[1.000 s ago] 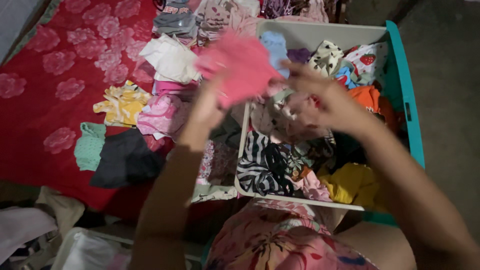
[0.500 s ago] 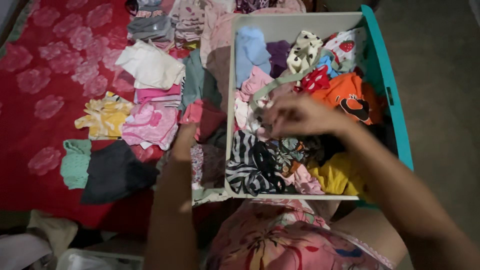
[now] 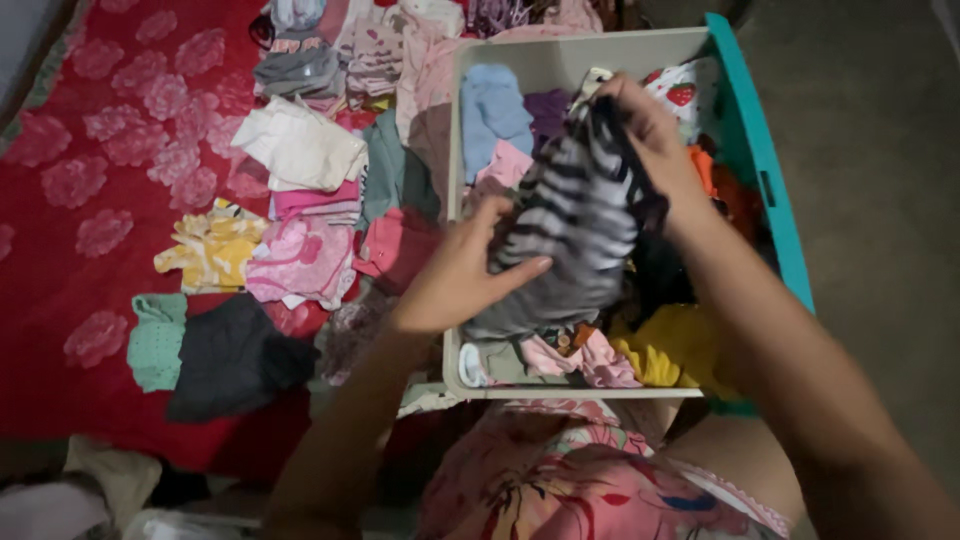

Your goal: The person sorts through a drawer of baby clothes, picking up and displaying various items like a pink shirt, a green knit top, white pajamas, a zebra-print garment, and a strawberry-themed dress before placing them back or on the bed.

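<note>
A black-and-white striped garment (image 3: 570, 225) is held up over the open teal-sided bin (image 3: 760, 160), clear of most of the clothes packed inside it. The right hand (image 3: 645, 135) is closed on the garment's upper edge, near the far end of the bin, the cloth pinched between thumb and fingers. The left hand (image 3: 465, 275) is set against the lower left side of the same garment, thumb raised and fingers extended along the fabric; the grip there is loose, more a support than a pinch, and whether any fold is caught under the palm cannot be told.

The lower hem is seen to trail onto the pink garment (image 3: 585, 358) and yellow garment (image 3: 675, 345) at the near end of the bin. It is judged that the piece is best lifted fully free before it is spread, so that no neighbouring item is dragged out. A firmer hold by the left hand on a seam or corner is advised, opposite the right hand's hold, so that the cloth hangs flat and square.

Sorted clothing (image 3: 300, 215) is laid out on the red floral blanket (image 3: 90, 160) to the left, just beside the bin.
</note>
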